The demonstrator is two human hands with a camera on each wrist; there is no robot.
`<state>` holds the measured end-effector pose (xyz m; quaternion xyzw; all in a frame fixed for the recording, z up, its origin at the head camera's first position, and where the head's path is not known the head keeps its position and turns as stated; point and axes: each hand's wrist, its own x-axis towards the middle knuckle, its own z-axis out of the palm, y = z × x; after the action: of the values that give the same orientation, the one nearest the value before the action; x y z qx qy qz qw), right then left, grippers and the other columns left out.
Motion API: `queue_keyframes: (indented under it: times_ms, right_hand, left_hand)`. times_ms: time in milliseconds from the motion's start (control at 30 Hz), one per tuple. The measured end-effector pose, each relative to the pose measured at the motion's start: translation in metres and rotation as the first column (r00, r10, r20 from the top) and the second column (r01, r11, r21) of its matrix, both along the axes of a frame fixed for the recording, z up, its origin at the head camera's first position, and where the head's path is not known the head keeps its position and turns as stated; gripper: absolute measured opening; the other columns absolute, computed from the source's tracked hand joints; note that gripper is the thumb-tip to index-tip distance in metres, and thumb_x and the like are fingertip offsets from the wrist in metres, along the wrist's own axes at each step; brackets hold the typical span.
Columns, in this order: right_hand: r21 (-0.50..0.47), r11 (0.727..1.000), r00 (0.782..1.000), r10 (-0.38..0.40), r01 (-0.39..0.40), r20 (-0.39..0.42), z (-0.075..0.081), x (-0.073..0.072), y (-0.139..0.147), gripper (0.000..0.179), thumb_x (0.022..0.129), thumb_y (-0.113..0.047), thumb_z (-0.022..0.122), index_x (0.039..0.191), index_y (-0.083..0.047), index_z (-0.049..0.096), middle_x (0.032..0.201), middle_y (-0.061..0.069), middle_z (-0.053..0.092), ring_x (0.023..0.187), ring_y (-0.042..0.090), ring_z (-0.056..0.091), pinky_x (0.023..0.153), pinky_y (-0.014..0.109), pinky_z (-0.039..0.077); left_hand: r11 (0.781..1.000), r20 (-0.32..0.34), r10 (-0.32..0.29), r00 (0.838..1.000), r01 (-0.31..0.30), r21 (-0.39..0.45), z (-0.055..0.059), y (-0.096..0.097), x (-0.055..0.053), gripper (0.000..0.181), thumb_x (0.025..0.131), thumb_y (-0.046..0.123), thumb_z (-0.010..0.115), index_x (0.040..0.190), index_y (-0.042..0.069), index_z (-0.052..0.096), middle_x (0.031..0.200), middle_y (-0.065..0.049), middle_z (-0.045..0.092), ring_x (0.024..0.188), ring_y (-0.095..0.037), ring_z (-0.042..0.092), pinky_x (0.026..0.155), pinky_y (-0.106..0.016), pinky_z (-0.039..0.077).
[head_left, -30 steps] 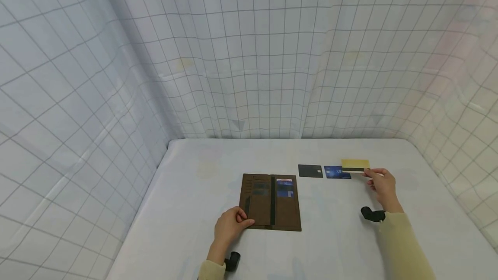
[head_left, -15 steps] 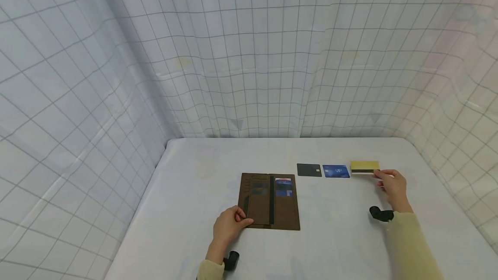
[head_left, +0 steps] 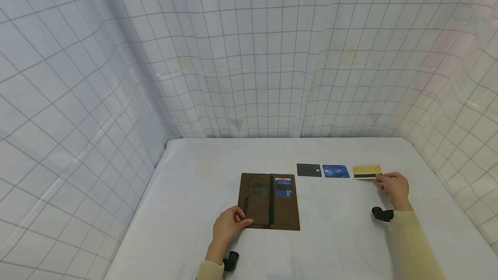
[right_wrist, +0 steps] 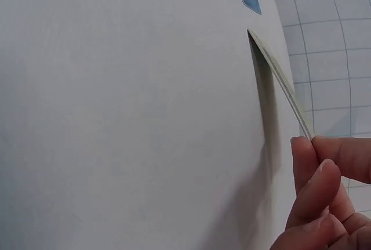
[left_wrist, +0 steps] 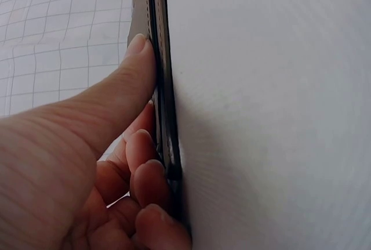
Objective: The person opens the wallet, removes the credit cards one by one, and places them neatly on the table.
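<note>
An open brown wallet [head_left: 285,213] lies on the white table, cards showing in its right-hand slots. At its lower left corner is my left hand [head_left: 227,227], thumb laid on the leather and the other fingers curled against the edge; the left wrist view shows the thumb [left_wrist: 136,58] close up. My right hand [head_left: 394,189] pinches the right end of a yellow card [head_left: 365,170] with a dark stripe. In the right wrist view that card [right_wrist: 278,79] tilts, its far tip near the tabletop and its held end raised.
A blue card [head_left: 336,171] marked VIP lies left of the yellow one. Further left is a black card [head_left: 309,170], above the wallet's right side. White grid-patterned curtains [head_left: 249,55] enclose the table [head_left: 186,211] at the back and sides.
My right hand has moved the yellow card rightward, off the blue card it overlapped, then slightly nearer me. My left hand stays at the wallet's corner.
</note>
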<state>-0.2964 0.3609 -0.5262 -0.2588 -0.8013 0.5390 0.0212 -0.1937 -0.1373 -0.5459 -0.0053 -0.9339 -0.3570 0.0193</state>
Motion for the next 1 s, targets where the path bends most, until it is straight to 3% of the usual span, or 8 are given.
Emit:
queue_keyframes:
  times_ms: [167, 400, 633, 1000]
  right_hand:
    - [0.112, 0.994, 0.999, 0.018, -0.022, 0.035, 0.0005, -0.0018, 0.0001, 0.034, 0.091, -0.024, 0.06, 0.105, 0.005, 0.051, 0.065, -0.006, 0.063, 0.061, 0.012, 0.055, 0.056, 0.03, 0.043]
    - [0.27, 0.962, 0.998, 0.021, -0.038, 0.067, -0.0002, -0.0044, -0.0028, 0.037, 0.09, -0.028, 0.059, 0.103, 0.006, 0.054, 0.06, -0.002, 0.058, 0.062, 0.019, 0.052, 0.061, 0.035, 0.037]
    - [0.26, 0.965, 0.996, 0.011, -0.035, 0.091, 0.0004, -0.0085, -0.0041, 0.037, 0.09, -0.025, 0.059, 0.103, 0.009, 0.056, 0.059, -0.001, 0.057, 0.064, 0.021, 0.051, 0.061, 0.036, 0.037]
    - [0.259, 0.962, 0.993, 0.057, -0.082, 0.101, 0.0047, -0.0082, -0.0029, 0.029, 0.087, -0.022, 0.061, 0.084, 0.006, 0.065, 0.054, 0.001, 0.058, 0.057, 0.02, 0.052, 0.057, 0.034, 0.036]
  left_hand:
    - [1.0, -0.001, 0.005, 1.0, -0.005, 0.014, -0.0004, -0.0005, -0.0007, 0.03, 0.075, 0.035, 0.08, 0.077, 0.015, 0.058, 0.064, 0.007, 0.044, 0.054, -0.009, 0.04, 0.05, -0.027, 0.034]
    - [1.0, 0.004, 0.008, 1.0, -0.008, 0.024, 0.0011, -0.0003, 0.0, 0.03, 0.075, 0.036, 0.08, 0.077, 0.015, 0.058, 0.064, 0.007, 0.044, 0.053, -0.009, 0.04, 0.049, -0.027, 0.033]
    - [1.0, -0.001, 0.004, 1.0, -0.004, 0.018, 0.0014, -0.0006, 0.0021, 0.031, 0.075, 0.036, 0.08, 0.077, 0.015, 0.058, 0.064, 0.007, 0.044, 0.054, -0.009, 0.04, 0.049, -0.027, 0.033]
    - [1.0, 0.006, 0.011, 1.0, -0.011, 0.014, -0.003, -0.0006, 0.0001, 0.03, 0.074, 0.035, 0.08, 0.076, 0.016, 0.058, 0.064, 0.007, 0.044, 0.054, -0.009, 0.04, 0.05, -0.027, 0.034]
